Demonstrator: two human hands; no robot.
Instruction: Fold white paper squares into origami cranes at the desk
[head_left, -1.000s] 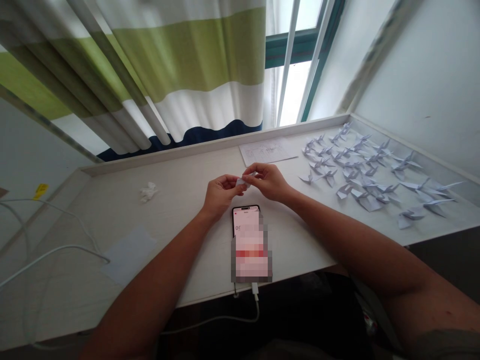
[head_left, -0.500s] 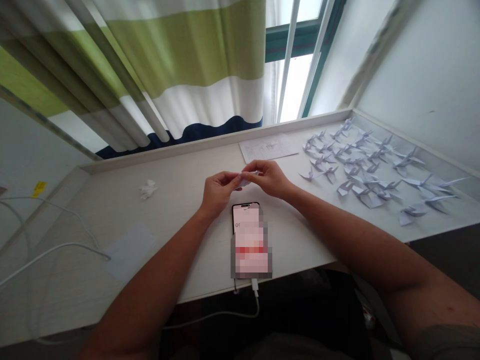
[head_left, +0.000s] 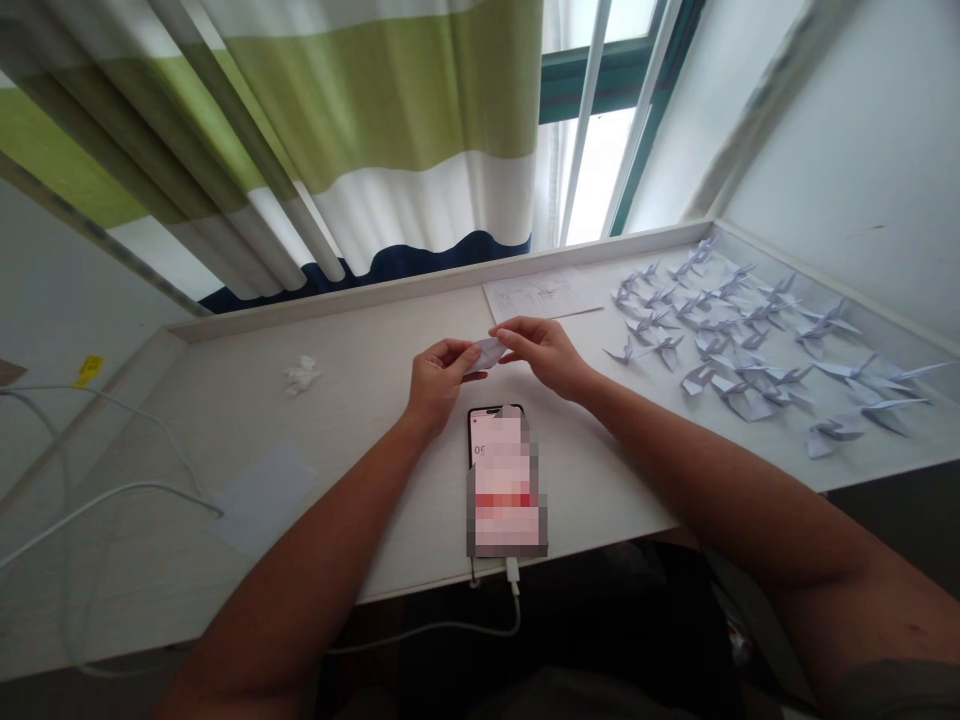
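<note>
A small folded piece of white paper [head_left: 487,353] is held above the desk, between my two hands. My left hand [head_left: 441,378] pinches its left end between thumb and fingers. At its right end, my right hand [head_left: 546,357] has its fingertips closed on the upper corner. Just below the hands lies a phone [head_left: 499,480], screen up and partly blurred out, with a white cable [head_left: 513,575] plugged into its lower end. Several folded paper cranes [head_left: 739,325] stand on the desk to the right of my right hand.
A printed sheet [head_left: 544,294] lies near the desk's back ledge [head_left: 360,295]. On the left are crumpled white tissue [head_left: 301,375], a blank paper square [head_left: 266,495] and loose white cables [head_left: 135,490]. Behind the desk hangs a striped curtain [head_left: 390,110] beside a barred window.
My hands have moved slightly apart, and more of the folded paper shows between them. The whole view has shifted a little.
</note>
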